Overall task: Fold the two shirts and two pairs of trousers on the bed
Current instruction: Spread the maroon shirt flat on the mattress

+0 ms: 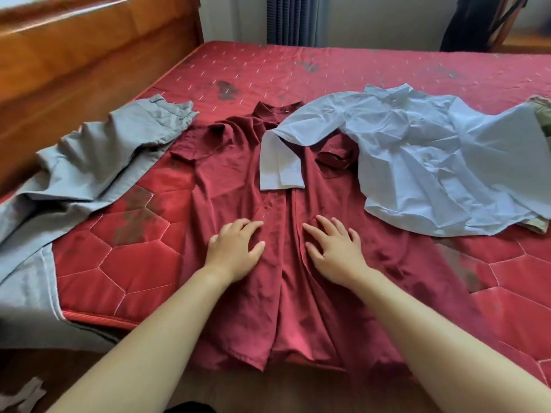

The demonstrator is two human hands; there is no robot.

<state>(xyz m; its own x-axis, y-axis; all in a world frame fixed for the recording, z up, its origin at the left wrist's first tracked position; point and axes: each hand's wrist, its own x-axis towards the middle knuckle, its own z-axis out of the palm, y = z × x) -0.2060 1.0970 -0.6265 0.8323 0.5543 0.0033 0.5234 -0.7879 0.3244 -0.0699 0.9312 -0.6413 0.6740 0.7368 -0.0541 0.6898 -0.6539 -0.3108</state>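
A dark red shirt (238,186) lies spread face up in the middle of the bed, collar at the far end, hem hanging over the near edge. My left hand (235,248) and my right hand (334,251) rest flat on its front, fingers spread, one on each side of the button strip. A light blue shirt (417,156) lies crumpled at the right, one sleeve draped across the red shirt's chest. Grey trousers (89,162) lie stretched along the left edge of the bed. A bit of a patterned garment (544,114) shows from under the blue shirt at the far right.
The red quilted mattress (119,263) has worn dark patches. A wooden headboard (74,55) runs along the left. A curtain (292,19) and a dark bag (477,22) stand beyond the far edge.
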